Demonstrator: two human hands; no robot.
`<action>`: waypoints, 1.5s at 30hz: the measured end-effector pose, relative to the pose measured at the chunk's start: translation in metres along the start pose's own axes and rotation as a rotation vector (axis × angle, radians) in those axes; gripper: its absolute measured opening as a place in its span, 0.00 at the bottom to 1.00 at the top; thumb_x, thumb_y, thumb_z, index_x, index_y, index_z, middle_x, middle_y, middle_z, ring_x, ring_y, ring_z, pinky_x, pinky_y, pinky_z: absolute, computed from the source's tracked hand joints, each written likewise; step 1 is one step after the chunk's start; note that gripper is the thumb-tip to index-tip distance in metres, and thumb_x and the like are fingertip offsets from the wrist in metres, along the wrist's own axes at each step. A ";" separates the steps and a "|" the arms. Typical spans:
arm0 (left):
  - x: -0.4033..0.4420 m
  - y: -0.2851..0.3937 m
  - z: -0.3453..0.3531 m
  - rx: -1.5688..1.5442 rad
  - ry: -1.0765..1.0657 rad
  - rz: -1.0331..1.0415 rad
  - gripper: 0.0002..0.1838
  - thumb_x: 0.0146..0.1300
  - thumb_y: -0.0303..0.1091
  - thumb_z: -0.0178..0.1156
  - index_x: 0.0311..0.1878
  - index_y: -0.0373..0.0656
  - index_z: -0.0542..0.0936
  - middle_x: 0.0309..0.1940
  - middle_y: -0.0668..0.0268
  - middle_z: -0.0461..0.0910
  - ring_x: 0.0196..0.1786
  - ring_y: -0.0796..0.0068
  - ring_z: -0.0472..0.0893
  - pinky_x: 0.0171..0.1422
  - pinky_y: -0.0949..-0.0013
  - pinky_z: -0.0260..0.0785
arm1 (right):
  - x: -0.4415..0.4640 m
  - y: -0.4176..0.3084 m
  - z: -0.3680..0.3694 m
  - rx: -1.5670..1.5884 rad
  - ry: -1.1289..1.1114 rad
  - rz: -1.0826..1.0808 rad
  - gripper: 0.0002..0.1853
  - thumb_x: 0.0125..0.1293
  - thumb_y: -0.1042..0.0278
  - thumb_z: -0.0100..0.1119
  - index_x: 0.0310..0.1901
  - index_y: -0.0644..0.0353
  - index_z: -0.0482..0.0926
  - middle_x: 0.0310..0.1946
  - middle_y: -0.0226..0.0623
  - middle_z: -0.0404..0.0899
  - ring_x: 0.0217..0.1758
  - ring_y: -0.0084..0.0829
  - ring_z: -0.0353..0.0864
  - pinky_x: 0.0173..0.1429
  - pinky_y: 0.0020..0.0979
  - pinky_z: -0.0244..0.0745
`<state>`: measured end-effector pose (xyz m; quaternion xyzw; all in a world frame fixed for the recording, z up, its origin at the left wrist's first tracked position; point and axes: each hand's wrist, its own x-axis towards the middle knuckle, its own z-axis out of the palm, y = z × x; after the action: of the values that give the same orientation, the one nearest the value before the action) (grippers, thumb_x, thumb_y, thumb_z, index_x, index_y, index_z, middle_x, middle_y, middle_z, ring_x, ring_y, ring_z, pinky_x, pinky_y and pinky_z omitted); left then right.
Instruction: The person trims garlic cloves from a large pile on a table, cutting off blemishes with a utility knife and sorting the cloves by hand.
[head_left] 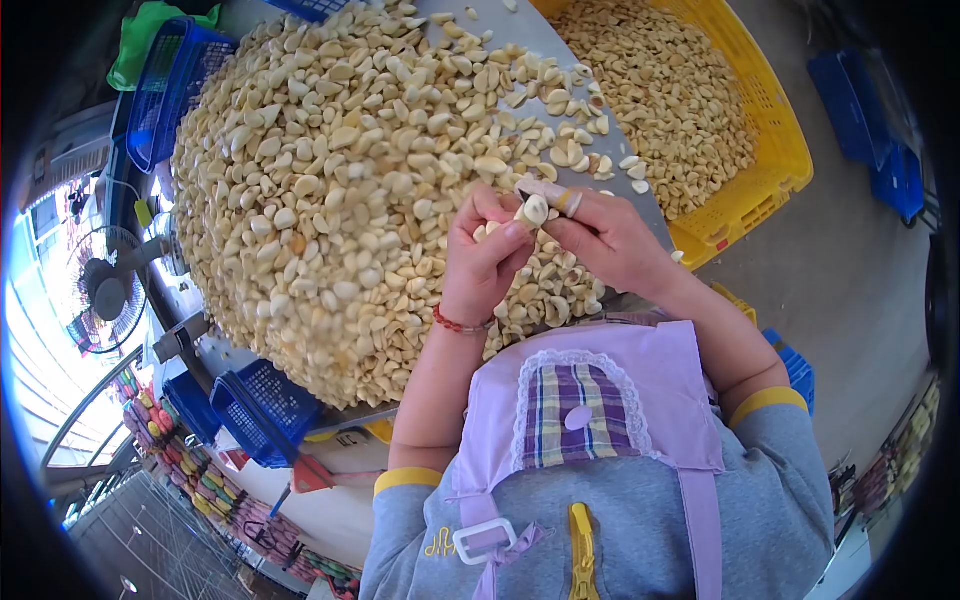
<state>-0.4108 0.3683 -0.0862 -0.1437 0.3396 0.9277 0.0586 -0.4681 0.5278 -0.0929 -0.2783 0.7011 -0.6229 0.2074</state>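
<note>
Over the pile of pale, flattish kernels (330,200), my two hands meet close together. My left hand (480,250), with a red bracelet at its wrist, is closed, its thumb and fingers pinching a whitish kernel (536,210). More pale pieces show within its curled fingers. My right hand (610,240) touches the same kernel from the other side, fingers bent inward. White wrap and a yellow band cover one of its fingers. A small dark tip shows beside that fingertip; whether it is a blade I cannot tell.
Kernels spread across a grey metal table (640,205). Beyond its right edge stands a yellow crate (775,130) full of kernels. Blue baskets (265,405) hang at the left, near a fan (108,295). Blue bins (850,110) are on the floor at the right.
</note>
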 end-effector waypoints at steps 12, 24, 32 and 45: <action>-0.234 0.232 -0.159 0.421 0.871 0.966 0.12 0.57 0.37 0.56 0.39 0.39 0.73 0.32 0.65 0.74 0.25 0.77 0.72 0.30 0.79 0.67 | -0.002 0.017 -0.051 0.847 0.375 0.539 0.10 0.69 0.61 0.50 0.43 0.57 0.73 0.24 0.27 0.68 0.18 0.15 0.64 0.20 0.17 0.59; -0.144 0.199 -0.098 1.697 1.336 0.791 0.13 0.56 0.29 0.63 0.45 0.36 0.80 0.40 0.60 0.79 0.40 0.74 0.78 0.42 0.72 0.71 | 0.011 0.005 -0.022 0.749 0.147 0.648 0.13 0.69 0.55 0.49 0.37 0.57 0.72 0.24 0.24 0.68 0.21 0.14 0.64 0.22 0.18 0.61; 0.016 0.068 -0.066 2.020 0.663 0.167 0.16 0.52 0.41 0.66 0.36 0.39 0.78 0.26 0.64 0.79 0.26 0.74 0.76 0.34 0.70 0.69 | 0.003 -0.005 -0.015 0.494 0.053 0.687 0.16 0.70 0.59 0.46 0.52 0.59 0.72 0.24 0.23 0.65 0.21 0.13 0.62 0.23 0.17 0.59; -0.015 0.025 -0.020 0.520 0.283 0.019 0.11 0.54 0.21 0.60 0.39 0.38 0.72 0.34 0.60 0.81 0.30 0.83 0.76 0.30 0.81 0.66 | 0.004 -0.005 0.012 0.238 -0.106 0.329 0.26 0.64 0.57 0.57 0.62 0.57 0.67 0.18 0.20 0.62 0.23 0.16 0.60 0.26 0.24 0.59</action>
<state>-0.3977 0.3357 -0.0808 -0.2485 0.5721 0.7808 0.0369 -0.4626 0.5160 -0.0891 -0.1658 0.6466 -0.6436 0.3744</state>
